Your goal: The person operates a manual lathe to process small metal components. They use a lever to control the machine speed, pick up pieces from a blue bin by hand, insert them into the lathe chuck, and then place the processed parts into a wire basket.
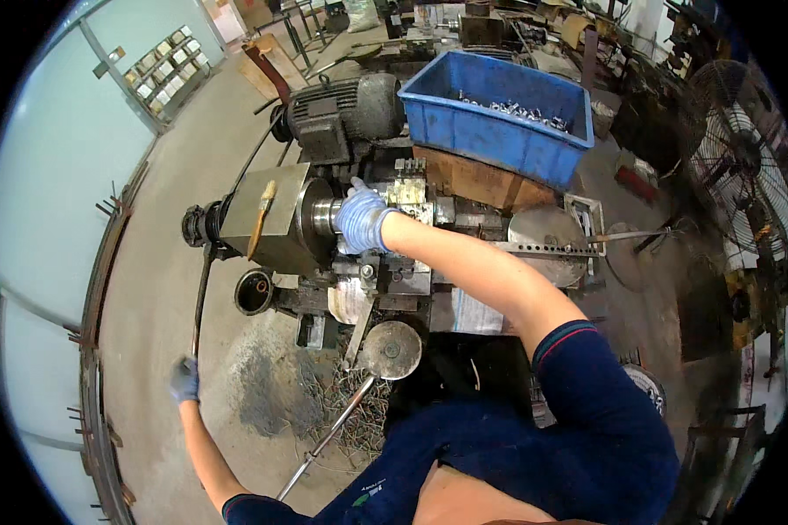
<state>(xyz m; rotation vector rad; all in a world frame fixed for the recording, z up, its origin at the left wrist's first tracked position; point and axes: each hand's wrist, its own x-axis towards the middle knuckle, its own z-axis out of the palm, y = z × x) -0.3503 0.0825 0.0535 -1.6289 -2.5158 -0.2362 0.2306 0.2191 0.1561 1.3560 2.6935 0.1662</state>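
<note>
One head view: left fisheye of the pair on your head, picture upright. Looks steeply down and forward, your navy shirt (pixel 543 455) along the lower edge. Close range: lathe headstock (pixel 284 223) left of centre, within your arm's reach. Beyond the lathe's far edge, the view runs past the blue crate (pixel 490 136). Very wide field: pale wall (pixel 70 166) bowed along the left rim, caged fan (pixel 740 153) at the right; corners black.

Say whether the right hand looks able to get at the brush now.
Likely yes: the right hand is close by, and the brush lies uncovered on the metal box. The round flange stands between them, so the hand would probably reach over it.
</note>
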